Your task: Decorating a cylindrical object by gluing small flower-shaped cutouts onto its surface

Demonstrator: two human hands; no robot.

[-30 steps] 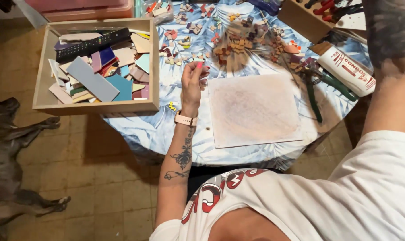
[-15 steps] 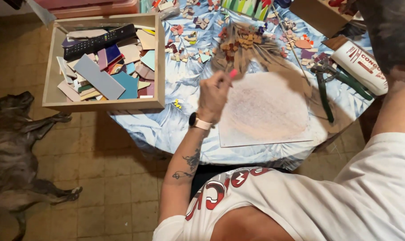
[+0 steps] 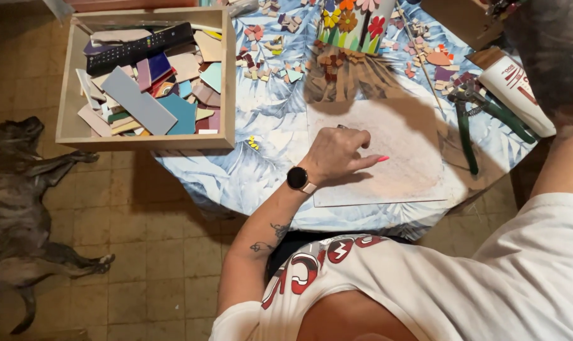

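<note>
Head view: left hand [image 3: 337, 155] is resting on the pale sheet [image 3: 387, 158] on the round table [image 3: 261, 170], fingers curled narrow, index finger stretched out and its pink nail touching the sheet; cannot tell if it's pinching a small piece. Right hand isn't showing, only the arm at the right edge. Wooden box of tile offcuts [image 3: 147, 82] is sitting to the left, overhanging the table edge. Green-handled nippers [image 3: 476, 120] and a white tube [image 3: 517, 88] are lying right of the sheet, loose mosaic chips [image 3: 267, 60] above it. Dog [image 3: 15, 208] is lying on the floor. Judging: pressing lightly and keeping the wrist planted should be stopping the sheet sliding
</note>
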